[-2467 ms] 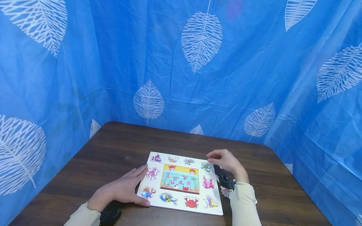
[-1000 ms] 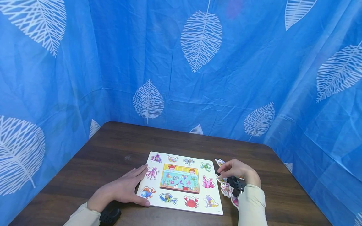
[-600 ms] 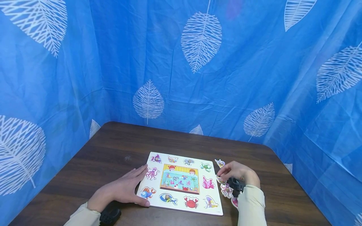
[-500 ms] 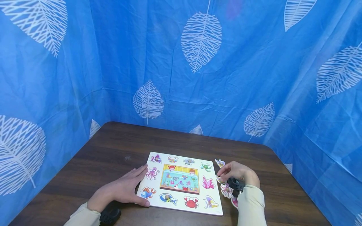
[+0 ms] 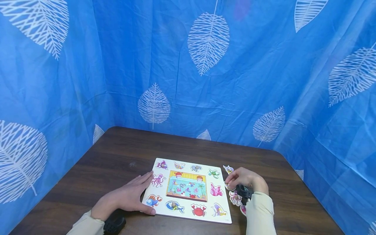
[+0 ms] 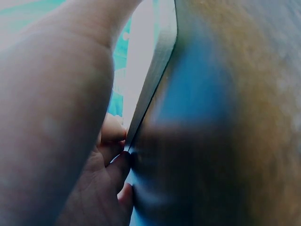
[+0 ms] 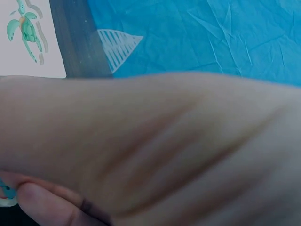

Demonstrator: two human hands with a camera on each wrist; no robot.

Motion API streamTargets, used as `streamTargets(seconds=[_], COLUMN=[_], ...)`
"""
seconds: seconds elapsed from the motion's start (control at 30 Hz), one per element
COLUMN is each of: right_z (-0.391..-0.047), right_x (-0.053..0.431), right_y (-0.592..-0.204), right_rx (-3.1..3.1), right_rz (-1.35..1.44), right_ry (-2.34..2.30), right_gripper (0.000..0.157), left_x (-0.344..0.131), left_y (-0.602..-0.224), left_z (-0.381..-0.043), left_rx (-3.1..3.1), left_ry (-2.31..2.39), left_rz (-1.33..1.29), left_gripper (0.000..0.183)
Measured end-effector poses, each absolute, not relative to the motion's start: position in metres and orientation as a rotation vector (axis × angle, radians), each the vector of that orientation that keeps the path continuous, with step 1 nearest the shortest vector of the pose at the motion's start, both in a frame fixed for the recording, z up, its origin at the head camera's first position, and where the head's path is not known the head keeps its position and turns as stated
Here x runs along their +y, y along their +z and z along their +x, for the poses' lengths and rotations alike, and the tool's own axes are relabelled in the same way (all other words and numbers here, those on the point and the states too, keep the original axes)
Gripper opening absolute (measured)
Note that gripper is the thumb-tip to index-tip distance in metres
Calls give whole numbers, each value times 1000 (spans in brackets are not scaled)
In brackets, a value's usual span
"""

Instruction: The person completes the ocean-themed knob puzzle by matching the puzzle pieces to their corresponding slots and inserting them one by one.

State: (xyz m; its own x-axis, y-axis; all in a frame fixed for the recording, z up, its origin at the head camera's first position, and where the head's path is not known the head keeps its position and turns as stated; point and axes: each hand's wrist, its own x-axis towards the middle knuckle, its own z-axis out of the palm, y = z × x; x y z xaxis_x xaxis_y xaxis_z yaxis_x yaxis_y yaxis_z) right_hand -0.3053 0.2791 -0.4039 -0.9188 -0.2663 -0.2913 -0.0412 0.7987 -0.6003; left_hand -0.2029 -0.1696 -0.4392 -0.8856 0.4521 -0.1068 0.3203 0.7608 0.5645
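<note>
Board flat on tbl, long axis L–R w/ R end nearer wearer, pic tops pointing away; L hand fingers extended along its L edge, R hand fingers curled at pc just beside R edge, can't tell if gripped.

Blue curtain with white leaves, brown wood-grained table, white board, red crab, green turtle

I'm seeing the right hand filling the middle, blurred, fingers curling by a piece low left; up top, a turtle is sitting on the board, table and curtain showing alongside.
</note>
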Motion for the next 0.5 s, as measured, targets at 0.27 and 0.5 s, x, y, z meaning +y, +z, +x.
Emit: streamTargets(seconds=[0.27,0.5], right_z=[-309,-312], right_x=[280,272], right_y=[-401,-398], right_rx=[2663,2730], right_rz=[-339,-346], right_ry=[-882,-892], right_gripper=[16,18], left_x=[-170,-171], left_y=[-438,-438], left_z=[-203,-204], left_rx=[2719,2713], left_ry=[805,814], left_rz=[615,622], left_gripper=[125,125])
